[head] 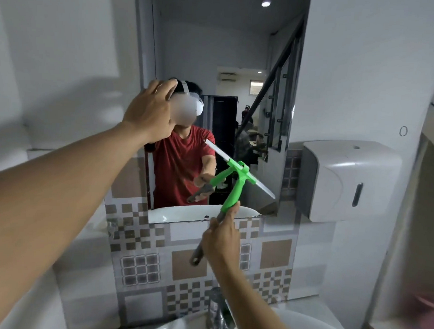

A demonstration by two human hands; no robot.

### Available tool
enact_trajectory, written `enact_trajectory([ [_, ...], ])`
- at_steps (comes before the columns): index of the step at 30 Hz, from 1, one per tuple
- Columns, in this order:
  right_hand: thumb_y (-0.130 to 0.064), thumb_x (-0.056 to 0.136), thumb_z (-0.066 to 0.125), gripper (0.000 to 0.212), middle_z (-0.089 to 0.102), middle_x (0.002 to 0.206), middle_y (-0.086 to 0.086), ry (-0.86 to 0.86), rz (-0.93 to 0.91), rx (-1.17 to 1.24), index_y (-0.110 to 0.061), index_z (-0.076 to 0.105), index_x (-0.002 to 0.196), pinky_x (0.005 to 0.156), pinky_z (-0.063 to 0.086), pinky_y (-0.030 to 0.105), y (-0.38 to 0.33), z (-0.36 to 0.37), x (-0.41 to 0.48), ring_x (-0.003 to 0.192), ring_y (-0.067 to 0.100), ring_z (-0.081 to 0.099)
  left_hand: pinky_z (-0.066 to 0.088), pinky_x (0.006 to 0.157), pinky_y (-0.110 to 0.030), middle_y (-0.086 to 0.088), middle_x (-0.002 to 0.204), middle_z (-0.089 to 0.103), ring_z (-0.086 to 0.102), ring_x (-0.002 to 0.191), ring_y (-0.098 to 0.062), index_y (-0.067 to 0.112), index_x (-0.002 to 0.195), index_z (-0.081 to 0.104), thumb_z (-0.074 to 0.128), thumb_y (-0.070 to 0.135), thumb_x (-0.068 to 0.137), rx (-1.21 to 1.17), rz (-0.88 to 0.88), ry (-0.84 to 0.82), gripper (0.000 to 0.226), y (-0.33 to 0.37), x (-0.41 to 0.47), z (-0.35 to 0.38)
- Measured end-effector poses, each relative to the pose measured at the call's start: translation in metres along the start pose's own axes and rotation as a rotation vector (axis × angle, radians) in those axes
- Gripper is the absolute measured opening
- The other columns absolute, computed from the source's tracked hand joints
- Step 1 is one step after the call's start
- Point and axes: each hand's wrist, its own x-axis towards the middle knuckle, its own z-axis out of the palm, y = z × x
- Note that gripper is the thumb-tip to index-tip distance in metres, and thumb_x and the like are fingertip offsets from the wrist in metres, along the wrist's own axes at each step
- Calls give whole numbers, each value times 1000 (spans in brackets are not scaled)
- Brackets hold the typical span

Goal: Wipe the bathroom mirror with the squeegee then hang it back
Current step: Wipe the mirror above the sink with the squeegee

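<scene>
The tall mirror (215,53) hangs on the wall straight ahead, above a patterned tile panel. My right hand (222,240) grips the grey lower handle of the green squeegee (234,189). Its white blade (265,188) lies slanted against the mirror's lower right part, meeting its own reflection. My left hand (149,110) is raised with spread fingers flat on or close to the mirror's left edge, holding nothing. The mirror reflects a person in a red shirt.
A white paper dispenser (346,178) is mounted on the wall right of the mirror. Below are a chrome tap (217,312) and the white basin's rim (311,322). A small hook ring (403,131) sits on the right wall.
</scene>
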Motion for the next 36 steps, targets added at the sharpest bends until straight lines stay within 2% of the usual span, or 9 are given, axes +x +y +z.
enact_trajectory([
  [2, -13, 104, 41, 82, 57, 76, 2, -55, 1, 61, -29, -21, 155, 52, 54, 31, -4, 27, -17, 60, 15, 55, 44, 109, -46, -3, 161, 31, 32, 139, -30, 6, 145, 55, 70, 30, 84, -19, 1, 3, 67, 1, 1, 0],
  [4, -19, 106, 41, 84, 59, 75, 2, -116, -19, 40, -34, -27, 152, 59, 60, 37, -1, 55, -34, 62, 16, 58, 46, 108, -47, -3, 160, 32, 33, 139, -30, 7, 148, 51, 71, 30, 85, -33, 8, -1, 71, 1, 1, -1],
  [9, -17, 104, 45, 94, 68, 97, 5, -169, -110, -212, -33, -37, 146, 67, 61, 32, 15, 73, -45, 72, 15, 65, 51, 101, -47, -1, 159, 34, 40, 136, -31, 19, 153, 42, 74, 37, 81, -73, -14, -42, 81, -10, 5, 5],
  [14, -13, 100, 47, 92, 67, 98, 7, -168, -223, -546, -26, -29, 152, 62, 59, 31, 22, 33, -30, 65, 16, 61, 51, 102, -47, -1, 159, 32, 37, 138, -30, 18, 154, 41, 75, 29, 81, -71, -16, -37, 82, -15, 3, 8],
  [19, -11, 100, 41, 87, 64, 110, 14, -195, -384, -912, -35, -22, 154, 63, 58, 37, 31, -26, -8, 70, 20, 62, 45, 109, -48, -6, 162, 29, 33, 143, -32, 16, 156, 37, 70, 21, 82, -100, -41, -38, 81, -7, -3, 12],
  [23, -13, 105, 34, 77, 62, 117, 16, -179, -523, -1114, -36, -20, 155, 57, 51, 33, 40, -64, 10, 65, 18, 54, 35, 115, -47, -9, 162, 29, 29, 145, -33, 11, 155, 41, 66, 20, 86, -72, -48, -11, 74, -1, -7, 11],
  [25, -14, 106, 34, 75, 63, 116, 16, -156, -565, -1161, -36, -19, 154, 53, 47, 32, 43, -78, 20, 62, 18, 54, 34, 115, -46, -10, 161, 29, 29, 144, -33, 10, 154, 41, 65, 21, 87, -67, -59, 2, 73, 2, -10, 10],
  [29, -14, 104, 34, 74, 65, 116, 15, -117, -590, -1216, -38, -11, 157, 54, 50, 34, 52, -99, 37, 69, 23, 67, 40, 110, -44, -7, 161, 27, 31, 139, -32, 3, 144, 54, 64, 26, 90, -17, -61, -4, 59, 1, -13, 11],
  [36, -10, 97, 40, 87, 63, 97, 10, -56, -391, -1076, -40, -17, 155, 60, 60, 40, 83, -113, 37, 62, 23, 62, 42, 109, -46, -6, 159, 28, 33, 138, -33, 4, 143, 54, 66, 24, 88, -27, -70, 13, 60, 0, -13, 14],
])
